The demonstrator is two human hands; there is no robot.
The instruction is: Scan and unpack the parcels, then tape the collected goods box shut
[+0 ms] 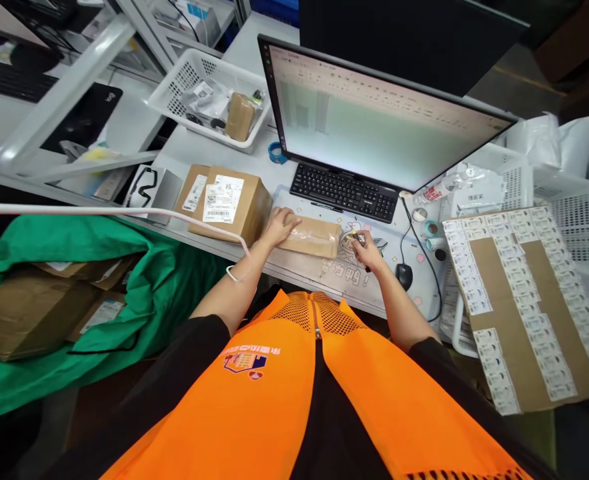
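Note:
My left hand (280,225) lies flat on the left end of a small brown taped parcel (313,237) on the desk in front of the keyboard (343,191). My right hand (366,250) is closed around a thin dark pen-like tool just right of the parcel, over a printed desk mat (347,273). A larger cardboard box (224,201) with white shipping labels sits to the left of my left hand.
A monitor (374,120) stands behind the keyboard. A mouse (403,275) lies right of my right hand. A cardboard sheet covered in small labels (524,300) leans at right. White baskets (209,97) hold packages. A green bag (74,313) of parcels sits at left.

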